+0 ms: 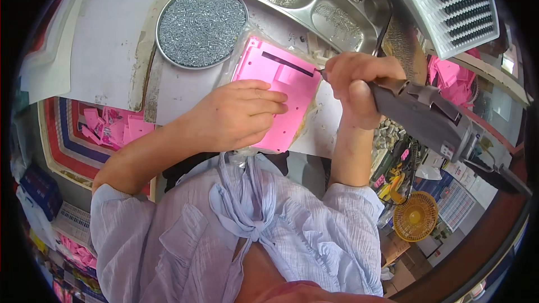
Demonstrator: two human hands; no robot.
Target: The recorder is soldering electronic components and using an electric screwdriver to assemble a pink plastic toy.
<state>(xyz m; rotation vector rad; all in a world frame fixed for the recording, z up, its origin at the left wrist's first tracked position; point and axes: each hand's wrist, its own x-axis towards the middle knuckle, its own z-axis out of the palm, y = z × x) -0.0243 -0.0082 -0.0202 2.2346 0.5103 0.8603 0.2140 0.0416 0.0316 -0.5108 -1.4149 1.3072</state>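
Observation:
A pink plastic panel with a black strip near its far edge lies on the worktable in front of me, on a clear plastic bag. Over its near left part rests my left hand, fingers bent and close together, holding it against the table; the thumb is hidden. My right hand is wrapped round a dark grey electric screwdriver, tilted with its body toward the right. Its thin tip meets the panel's far right corner; any screw there is too small to make out.
Beyond the panel stand a round metal tray full of small screws and a divided steel tray with small metal parts. A white rack with black rows is at far right. A yellow basket and pink parts lie lower down.

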